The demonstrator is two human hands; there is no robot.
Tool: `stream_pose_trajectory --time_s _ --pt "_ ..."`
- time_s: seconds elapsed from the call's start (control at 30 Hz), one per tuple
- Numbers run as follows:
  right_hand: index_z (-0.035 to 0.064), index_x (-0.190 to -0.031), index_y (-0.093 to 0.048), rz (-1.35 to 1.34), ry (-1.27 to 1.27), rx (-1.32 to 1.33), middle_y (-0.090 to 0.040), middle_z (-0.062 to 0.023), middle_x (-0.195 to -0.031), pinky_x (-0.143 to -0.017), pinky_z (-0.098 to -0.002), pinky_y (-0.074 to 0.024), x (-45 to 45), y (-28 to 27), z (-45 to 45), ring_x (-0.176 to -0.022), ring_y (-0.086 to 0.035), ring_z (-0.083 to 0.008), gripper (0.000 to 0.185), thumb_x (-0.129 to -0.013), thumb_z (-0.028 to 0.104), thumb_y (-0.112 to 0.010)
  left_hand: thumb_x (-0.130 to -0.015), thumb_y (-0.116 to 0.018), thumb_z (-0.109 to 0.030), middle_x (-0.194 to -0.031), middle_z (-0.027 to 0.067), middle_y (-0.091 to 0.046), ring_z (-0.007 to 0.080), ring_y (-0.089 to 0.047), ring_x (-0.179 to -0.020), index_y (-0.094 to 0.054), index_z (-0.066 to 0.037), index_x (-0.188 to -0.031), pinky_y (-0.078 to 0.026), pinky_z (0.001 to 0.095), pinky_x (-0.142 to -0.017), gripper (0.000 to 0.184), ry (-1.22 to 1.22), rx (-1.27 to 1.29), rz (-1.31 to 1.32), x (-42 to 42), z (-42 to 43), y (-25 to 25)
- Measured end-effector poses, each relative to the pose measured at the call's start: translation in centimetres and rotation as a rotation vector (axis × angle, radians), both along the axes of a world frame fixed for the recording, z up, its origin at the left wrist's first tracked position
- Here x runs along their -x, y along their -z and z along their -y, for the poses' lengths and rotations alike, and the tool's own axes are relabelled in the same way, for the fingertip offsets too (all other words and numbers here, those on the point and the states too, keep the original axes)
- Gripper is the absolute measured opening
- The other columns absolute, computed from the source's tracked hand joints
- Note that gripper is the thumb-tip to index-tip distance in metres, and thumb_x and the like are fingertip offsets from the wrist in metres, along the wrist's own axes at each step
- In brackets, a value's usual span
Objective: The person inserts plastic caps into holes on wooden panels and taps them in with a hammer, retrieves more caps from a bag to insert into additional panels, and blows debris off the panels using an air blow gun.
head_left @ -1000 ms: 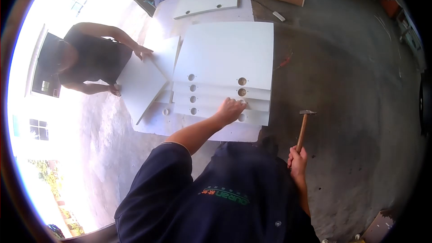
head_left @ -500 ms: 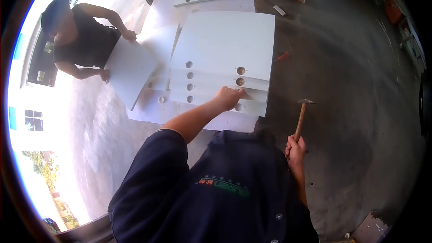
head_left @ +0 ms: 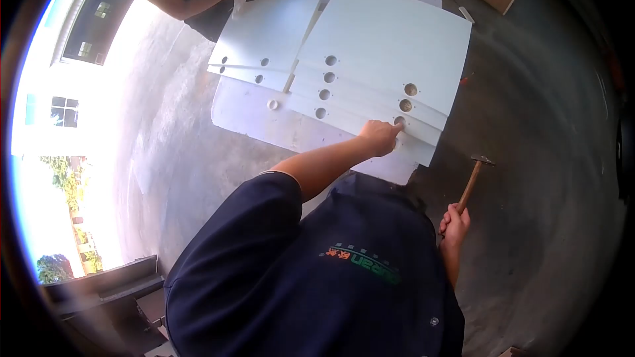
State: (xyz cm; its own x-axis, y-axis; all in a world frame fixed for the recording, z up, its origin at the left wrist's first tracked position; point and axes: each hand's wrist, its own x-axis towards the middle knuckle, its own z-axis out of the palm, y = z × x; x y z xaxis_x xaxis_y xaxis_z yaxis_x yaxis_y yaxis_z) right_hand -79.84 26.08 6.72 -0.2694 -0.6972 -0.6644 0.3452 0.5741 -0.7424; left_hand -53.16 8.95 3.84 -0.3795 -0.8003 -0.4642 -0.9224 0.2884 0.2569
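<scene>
Now the third round hole along the right row of the stacked white panels is newly exposed for work, its edge met by the extended index finger of the left hand; whether anything is pinched cannot be told. The hammer is gripped aside in the right hand.

a grey floor spreads around the pale counter at twelve o'clock, dimming toward three. glaring daylight floods nine o'clock, where a paned window sits in a white wall; greenery shows at eight.
</scene>
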Motion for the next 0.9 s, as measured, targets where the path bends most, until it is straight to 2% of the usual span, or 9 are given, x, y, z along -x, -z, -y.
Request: stream_pose_trajectory --time_s 0.17,0.33,0.4,0.43,0.5,0.57,0.6,0.7,0.9 --pt "0.0090 -0.093 -0.049 -0.012 -0.038 0.002 -0.044 0.0014 -0.060 -0.035 -0.0231 -0.0301 -1.7 -1.5 0.9 -0.040 -0.039 -0.0080 0.007 -0.096 0.012 -0.054 -0.086 -0.055 -0.017 -0.083 0.0149 -0.070 0.0346 -0.068 -0.079 -0.051 -0.012 -0.117 -0.051 0.0483 -0.069 0.032 -0.104 0.053 -0.109 0.3 -0.7 2.0" --pt "0.0087 -0.093 -0.049 -0.038 -0.059 -0.019 -0.044 0.0010 -0.060 -0.035 -0.0237 -0.0303 -3.8 -2.7 2.1 -0.039 -0.039 -0.0088 0.006 -0.096 0.012 -0.053 -0.089 -0.054 -0.027 -0.087 0.0156 -0.070 0.0369 -0.066 -0.083 -0.053 -0.014 -0.125 -0.051 0.0485 -0.073 0.039 -0.221 0.008 -0.278 -3.6 -1.1 -1.3" --pt "0.0088 -0.093 -0.049 -0.048 -0.033 -0.009 -0.044 0.0009 -0.060 -0.034 -0.0239 -0.0302 -4.4 -2.7 2.4 -0.039 -0.039 -0.0088 0.006 -0.096 0.012 -0.053 -0.091 -0.056 -0.032 -0.083 0.0165 -0.068 0.0376 -0.065 -0.080 -0.060 -0.013 -0.109 -0.050 0.0487 -0.071 0.026 -0.376 0.172 -0.417 -9.3 -2.8 -0.6" --pt "0.0089 -0.093 -0.049 -0.059 -0.018 0.001 -0.044 0.0008 -0.060 -0.034 -0.0239 -0.0301 -4.6 -2.1 2.2 -0.039 -0.039 -0.0088 0.006 -0.095 0.013 -0.053 -0.090 -0.058 -0.030 -0.081 0.0175 -0.067 0.0382 -0.065 -0.078 -0.060 -0.012 -0.101 -0.050 0.0482 -0.069 0.021 -0.529 0.255 -0.402 -12.3 -3.6 -0.1" --pt "0.0091 -0.093 -0.049 -0.073 0.003 0.004 -0.043 0.0008 -0.059 -0.033 -0.0240 -0.0300 -5.6 -1.7 2.5 -0.038 -0.039 -0.0088 0.006 -0.095 0.013 -0.053 -0.091 -0.059 -0.031 -0.077 0.0191 -0.066 0.0403 -0.064 -0.077 -0.056 -0.012 -0.105 -0.049 0.0493 -0.069 0.024 -0.855 0.343 -0.254 -19.7 -4.5 1.6" --pt "0.0094 -0.093 -0.049 -0.089 0.022 -0.013 -0.043 0.0007 -0.059 -0.033 -0.0240 -0.0299 -6.4 -2.1 2.6 -0.038 -0.039 -0.0087 0.006 -0.095 0.014 -0.053 -0.092 -0.058 -0.035 -0.094 0.0231 -0.067 0.0432 -0.063 -0.090 -0.047 -0.008 -0.116 -0.049 0.0505 -0.077 0.038 -0.976 0.528 -0.131 -26.8 -5.2 4.8" --pt "0.0092 -0.093 -0.049 -0.088 0.008 -0.013 -0.043 0.0007 -0.059 -0.034 -0.0241 -0.0300 -7.0 -2.4 2.7 -0.039 -0.039 -0.0086 0.007 -0.095 0.014 -0.053 -0.091 -0.060 -0.030 -0.095 0.0251 -0.066 0.0435 -0.062 -0.090 -0.047 -0.004 -0.115 -0.048 0.0503 -0.078 0.038 -1.027 0.447 -0.065 -29.0 -5.2 4.4" --pt "0.0089 -0.093 -0.049 -0.104 -0.009 -0.021 -0.043 0.0007 -0.060 -0.034 -0.0238 -0.0298 -8.6 -2.7 3.0 -0.039 -0.039 -0.0083 0.007 -0.095 0.014 -0.054 -0.091 -0.055 -0.028 -0.094 0.0239 -0.067 0.0418 -0.063 -0.091 -0.051 -0.008 -0.112 -0.048 0.0504 -0.079 0.029 -1.032 0.253 0.032 -32.9 -4.9 4.1" --pt "0.0084 -0.094 -0.050 -0.101 -0.025 -0.090 -0.044 0.0009 -0.061 -0.035 -0.0239 -0.0294 -11.6 -3.2 3.0 -0.040 -0.039 -0.0081 0.007 -0.095 0.013 -0.054 -0.094 -0.046 -0.023 -0.093 0.0203 -0.068 0.0405 -0.063 -0.090 -0.057 -0.009 -0.101 -0.049 0.0502 -0.078 0.019 -0.986 0.297 0.043 -35.3 -4.5 5.9"
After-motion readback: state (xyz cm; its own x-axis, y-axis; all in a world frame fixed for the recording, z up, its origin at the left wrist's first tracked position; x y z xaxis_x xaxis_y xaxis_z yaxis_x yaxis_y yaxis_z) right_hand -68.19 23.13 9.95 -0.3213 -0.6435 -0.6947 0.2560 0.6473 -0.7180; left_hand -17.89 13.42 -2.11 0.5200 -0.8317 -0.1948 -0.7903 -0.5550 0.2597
